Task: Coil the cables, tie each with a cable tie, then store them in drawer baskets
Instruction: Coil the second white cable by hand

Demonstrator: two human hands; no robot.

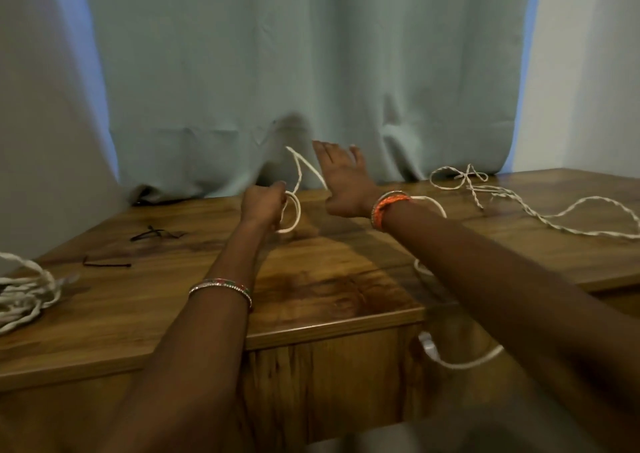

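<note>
Above the wooden surface [311,290], the left hand [261,207] has its fingers curled tight around small loops of a white cable [293,210]. Just right of that coil, the right hand [343,184] is raised with fingers spread apart, the cable running past its palm. Left of the coil lie black cable ties [152,234].

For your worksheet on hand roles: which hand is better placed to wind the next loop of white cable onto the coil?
Probably the right hand: it is open beside the loose cable, while the left hand grips the coil.
</note>
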